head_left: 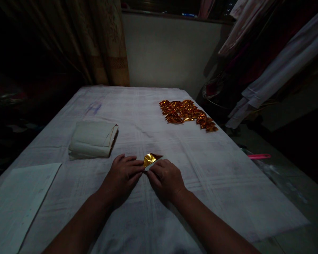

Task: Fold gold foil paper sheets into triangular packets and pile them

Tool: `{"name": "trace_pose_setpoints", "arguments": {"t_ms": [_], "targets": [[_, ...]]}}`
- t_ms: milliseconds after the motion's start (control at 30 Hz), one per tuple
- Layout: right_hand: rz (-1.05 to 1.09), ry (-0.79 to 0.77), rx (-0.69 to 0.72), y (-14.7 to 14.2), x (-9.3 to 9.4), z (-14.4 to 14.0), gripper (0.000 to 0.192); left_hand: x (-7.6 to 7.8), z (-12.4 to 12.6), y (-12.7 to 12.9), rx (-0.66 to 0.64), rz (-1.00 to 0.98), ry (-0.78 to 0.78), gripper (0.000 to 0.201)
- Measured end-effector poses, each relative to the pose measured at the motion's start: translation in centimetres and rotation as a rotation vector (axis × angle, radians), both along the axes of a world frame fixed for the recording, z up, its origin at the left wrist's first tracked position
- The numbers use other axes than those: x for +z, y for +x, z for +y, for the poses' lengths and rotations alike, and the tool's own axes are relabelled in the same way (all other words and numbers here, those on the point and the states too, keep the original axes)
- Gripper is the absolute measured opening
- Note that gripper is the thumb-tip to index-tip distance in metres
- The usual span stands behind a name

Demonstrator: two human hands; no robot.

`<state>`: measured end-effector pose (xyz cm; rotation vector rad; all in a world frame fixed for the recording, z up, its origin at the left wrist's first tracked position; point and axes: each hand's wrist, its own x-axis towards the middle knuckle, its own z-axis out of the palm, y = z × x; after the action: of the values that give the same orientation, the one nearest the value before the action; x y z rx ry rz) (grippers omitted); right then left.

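Note:
A small piece of folded gold foil paper (149, 159) lies on the cloth-covered table between my two hands, its shiny side partly showing and a dark point sticking out to the right. My left hand (125, 172) has its thumb and index fingertip together at the paper's left corner, with the other fingers stretched toward it. With curled fingers, my right hand (166, 176) pinches the paper's near edge; the fingers hide part of it. Farther back on the right sits a cluster of folded gold foil pieces (184, 111).
A folded pale paper bundle (91, 138) rests left of my hands. A white sheet (18, 201) lies at the table's left edge. The table (201, 169) has a plaid cloth. Hanging clothes (275, 70) and a pink handle (259, 156) are beyond the right edge; a curtain (106, 42) hangs behind.

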<state>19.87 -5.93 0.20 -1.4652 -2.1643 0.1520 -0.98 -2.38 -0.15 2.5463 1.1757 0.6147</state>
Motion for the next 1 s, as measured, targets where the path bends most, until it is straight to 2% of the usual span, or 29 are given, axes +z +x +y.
{"name": "trace_pose_setpoints", "arguments": {"t_ms": [333, 500, 767, 1000], "targets": [[0.062, -0.087, -0.078, -0.52, -0.10, 0.50, 0.010, -0.06, -0.02, 0.07, 0.019, -0.012, -0.036, 0.031], [0.079, -0.081, -0.053, -0.36, -0.37, 0.49, 0.012, 0.06, 0.03, 0.05, 0.004, -0.002, -0.038, 0.030], [0.052, -0.023, 0.050, -0.41, -0.55, 0.00, 0.004, 0.35, 0.00, 0.00, -0.002, 0.010, -0.073, 0.032], [0.051, -0.071, -0.064, -0.45, -0.54, 0.34, 0.010, 0.42, -0.08, 0.05, 0.001, 0.008, -0.090, 0.035]]}}
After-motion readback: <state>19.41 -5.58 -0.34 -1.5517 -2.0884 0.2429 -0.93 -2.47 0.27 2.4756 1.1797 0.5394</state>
